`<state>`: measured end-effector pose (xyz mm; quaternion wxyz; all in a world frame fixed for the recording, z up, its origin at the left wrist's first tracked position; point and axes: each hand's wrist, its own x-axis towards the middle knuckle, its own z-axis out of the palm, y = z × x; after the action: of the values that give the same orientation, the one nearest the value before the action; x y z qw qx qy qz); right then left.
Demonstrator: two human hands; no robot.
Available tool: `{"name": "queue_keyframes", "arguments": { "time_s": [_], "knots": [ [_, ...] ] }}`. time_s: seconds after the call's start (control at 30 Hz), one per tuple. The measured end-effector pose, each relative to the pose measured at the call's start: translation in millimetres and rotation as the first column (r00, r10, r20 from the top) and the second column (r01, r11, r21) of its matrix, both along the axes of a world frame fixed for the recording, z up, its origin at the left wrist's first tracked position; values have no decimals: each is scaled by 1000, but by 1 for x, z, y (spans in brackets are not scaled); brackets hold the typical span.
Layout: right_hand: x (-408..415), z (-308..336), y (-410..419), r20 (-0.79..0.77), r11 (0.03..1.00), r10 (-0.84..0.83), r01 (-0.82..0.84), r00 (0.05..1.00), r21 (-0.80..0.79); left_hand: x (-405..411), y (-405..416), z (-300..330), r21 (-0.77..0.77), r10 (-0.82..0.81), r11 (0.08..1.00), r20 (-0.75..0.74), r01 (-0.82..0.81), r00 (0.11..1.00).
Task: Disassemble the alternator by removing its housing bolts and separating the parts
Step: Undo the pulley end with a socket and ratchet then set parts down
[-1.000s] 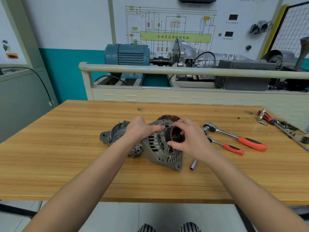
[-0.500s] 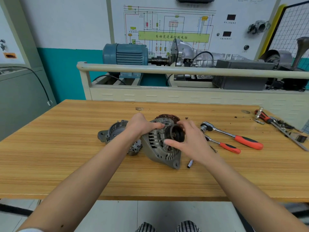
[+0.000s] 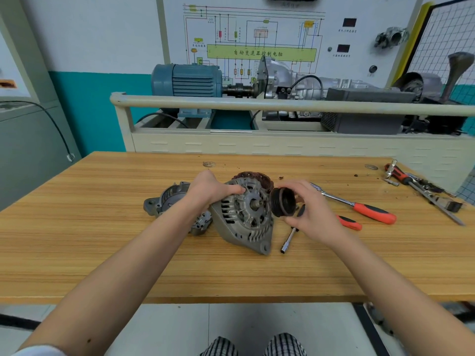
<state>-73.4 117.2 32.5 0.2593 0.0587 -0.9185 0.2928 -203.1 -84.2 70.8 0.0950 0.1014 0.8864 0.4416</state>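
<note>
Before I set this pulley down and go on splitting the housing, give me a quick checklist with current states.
1. Pulley off the shaft: ok, it is in the right hand, apart from the housing.
2. Front housing steadied: ok, the left hand grips its top edge.
3. Bare spot on the table for the pulley: ok, open wood in front of the housing.
4. Tools at hand: ok, the ratchet and socket extension lie to the right.
5. Rear cover already separated: ok, it lies behind the left hand.
6. Remaining housing bolts: cannot tell.
</note>
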Motion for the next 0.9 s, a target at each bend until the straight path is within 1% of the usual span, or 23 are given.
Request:
{"name": "queue_keyframes", "arguments": {
  "time_s": [0.07, 0.17, 0.23, 0.3, 0.37, 0.53, 0.6, 0.67, 0.8, 0.9],
  "knots": [
    [0, -4, -1, 18, 996, -58, 59, 998, -70, 0, -1, -1, 3, -1, 1000, 8, 1, 1000],
    [-3, -8, -8, 62, 982, -88, 97, 994, -160, 0, -4, -4, 23, -11, 1000, 17, 11, 1000],
    [-6, -11, -10, 68, 966, -160, 170, 985, -195, 0, -6, -4, 27, -28, 999, 16, 27, 999],
    [-6, -12, -4, 88, 929, -255, 269, 963, -254, 0, -8, -5, 31, -38, 999, 15, 38, 999],
    [-1, -12, 11, 128, 879, -303, 329, 944, -344, 0, -8, -6, 41, -39, 998, 26, 38, 999],
    [8, -20, 36, 200, 748, -307, 366, 931, -553, -1, -4, -3, 38, -71, 997, 44, 69, 997],
    [1, -22, 34, 216, 737, -259, 337, 941, -586, -2, -5, -4, 35, -70, 997, 38, 69, 997],
    [-12, -24, 28, 232, 777, -214, 309, 949, -549, -3, -7, -5, 23, -71, 997, 23, 71, 997],
    [-43, -30, 17, 253, 865, -280, 358, 926, -351, -6, -10, -7, 20, -99, 995, -3, 99, 995],
    [-58, -38, 15, 256, 911, -291, 349, 922, -219, -8, -13, -11, 59, -104, 993, -2, 104, 995]
  ]
}}
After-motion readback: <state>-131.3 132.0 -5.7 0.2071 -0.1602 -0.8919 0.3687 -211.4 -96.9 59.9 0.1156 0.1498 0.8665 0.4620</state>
